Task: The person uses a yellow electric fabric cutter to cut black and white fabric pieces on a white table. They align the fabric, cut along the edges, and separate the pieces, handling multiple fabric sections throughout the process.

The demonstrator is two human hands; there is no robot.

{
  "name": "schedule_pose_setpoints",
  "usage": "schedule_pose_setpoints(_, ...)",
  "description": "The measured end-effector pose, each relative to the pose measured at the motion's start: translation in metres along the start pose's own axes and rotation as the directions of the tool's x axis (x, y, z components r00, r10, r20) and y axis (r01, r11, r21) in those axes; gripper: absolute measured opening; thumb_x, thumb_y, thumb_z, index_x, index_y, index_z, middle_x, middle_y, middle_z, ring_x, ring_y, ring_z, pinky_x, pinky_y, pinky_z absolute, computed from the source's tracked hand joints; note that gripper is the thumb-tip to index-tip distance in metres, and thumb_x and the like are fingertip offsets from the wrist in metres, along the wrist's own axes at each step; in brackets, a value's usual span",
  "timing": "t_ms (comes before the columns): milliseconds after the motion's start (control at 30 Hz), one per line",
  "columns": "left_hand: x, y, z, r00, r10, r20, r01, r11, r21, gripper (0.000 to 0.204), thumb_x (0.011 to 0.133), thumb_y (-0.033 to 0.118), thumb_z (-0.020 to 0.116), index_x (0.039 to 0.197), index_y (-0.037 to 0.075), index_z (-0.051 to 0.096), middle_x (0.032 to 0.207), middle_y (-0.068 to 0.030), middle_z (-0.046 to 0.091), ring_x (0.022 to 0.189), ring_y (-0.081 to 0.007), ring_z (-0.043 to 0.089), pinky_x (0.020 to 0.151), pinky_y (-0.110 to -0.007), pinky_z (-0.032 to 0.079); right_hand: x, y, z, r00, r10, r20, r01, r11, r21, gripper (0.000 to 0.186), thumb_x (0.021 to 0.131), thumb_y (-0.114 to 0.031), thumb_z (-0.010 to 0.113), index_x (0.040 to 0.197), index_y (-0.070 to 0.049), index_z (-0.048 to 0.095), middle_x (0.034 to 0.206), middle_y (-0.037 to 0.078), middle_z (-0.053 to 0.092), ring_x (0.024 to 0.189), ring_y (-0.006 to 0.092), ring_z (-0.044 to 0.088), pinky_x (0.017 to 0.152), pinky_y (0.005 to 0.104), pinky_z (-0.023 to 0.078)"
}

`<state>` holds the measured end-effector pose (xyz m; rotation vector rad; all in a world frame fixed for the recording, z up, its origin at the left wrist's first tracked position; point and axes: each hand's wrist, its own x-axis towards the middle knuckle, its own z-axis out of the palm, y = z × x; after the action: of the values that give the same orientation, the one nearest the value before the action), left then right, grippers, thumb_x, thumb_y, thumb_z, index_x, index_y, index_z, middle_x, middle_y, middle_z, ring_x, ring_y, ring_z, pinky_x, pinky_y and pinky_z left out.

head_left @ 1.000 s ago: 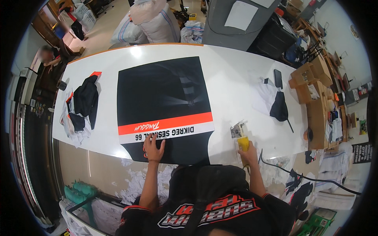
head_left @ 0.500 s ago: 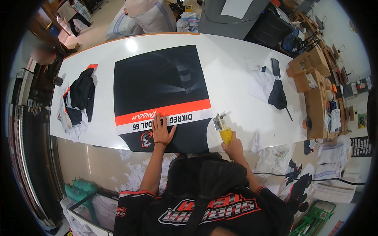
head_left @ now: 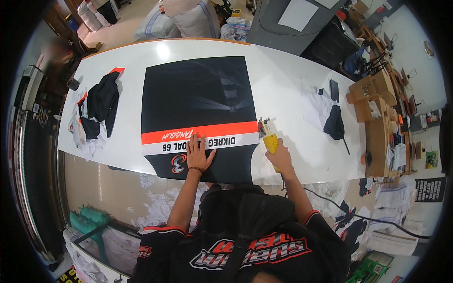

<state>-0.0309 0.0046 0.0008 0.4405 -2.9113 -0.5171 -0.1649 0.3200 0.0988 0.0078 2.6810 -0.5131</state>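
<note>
From my head, I look down at a big white table (head_left: 288,80). A black cloth (head_left: 188,99) lies flat in the middle of it, with an orange stripe (head_left: 212,129) and a white stripe under that. My left hand (head_left: 200,158) is flat on the cloth, fingers a bit apart, reaching over the white stripe. My right hand (head_left: 281,159) has its fingers wrapped around a yellow tool (head_left: 270,142). The tool's metal front is just beside the cloth's right edge; I can't tell if they touch. A dark pile of cloth (head_left: 103,101) sits off to the left.
</note>
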Motion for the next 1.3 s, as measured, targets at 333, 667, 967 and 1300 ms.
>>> schedule_pose_setpoints(333,0.000,0.000,-0.001,0.999,-0.021,0.040,0.020,1.000,0.015,0.083,0.092,0.057,0.059,0.155,0.009,0.037,0.164,-0.0216,0.024,0.153,-0.0388,0.019,0.123,-0.055,0.018,0.035,-0.016,-0.005,1.000,-0.020,-0.004,0.020,0.999,-0.029,0.066,0.074,-0.032,0.076,0.125,-0.008,0.042,0.103,0.028,0.069,0.098,0.0486,0.068,0.084,0.0553,0.056)
schedule_pose_setpoints(667,0.001,0.000,-0.002,0.999,-0.019,0.049,0.018,1.000,0.020,0.082,0.093,0.057,0.059,0.155,0.008,0.037,0.164,-0.0221,0.024,0.153,-0.0394,0.019,0.123,-0.054,0.018,0.064,-0.028,-0.013,0.999,-0.035,0.002,0.035,0.999,-0.041,0.066,0.074,-0.033,0.076,0.125,-0.007,0.043,0.106,0.027,0.069,0.100,0.0477,0.068,0.085,0.0549,0.056)
schedule_pose_setpoints(967,0.001,0.002,-0.004,0.999,-0.017,0.041,0.016,1.000,0.020,0.083,0.092,0.059,0.059,0.154,0.007,0.038,0.163,-0.0222,0.025,0.152,-0.0390,0.020,0.123,-0.054,0.018,0.096,-0.039,-0.017,0.998,-0.056,-0.015,0.056,0.997,-0.045,0.064,0.075,-0.034,0.075,0.124,-0.007,0.044,0.107,0.026,0.068,0.101,0.0469,0.068,0.086,0.0543,0.056)
schedule_pose_setpoints(1300,0.002,0.001,-0.002,0.999,-0.024,0.047,0.023,1.000,0.022,0.084,0.092,0.058,0.060,0.155,0.008,0.037,0.163,-0.0210,0.025,0.152,-0.0383,0.020,0.123,-0.054,0.018,0.134,-0.062,-0.030,0.997,-0.080,-0.013,0.079,0.993,-0.085,0.068,0.076,-0.040,0.075,0.127,-0.004,0.045,0.110,0.028,0.068,0.103,0.0472,0.067,0.089,0.0521,0.055)
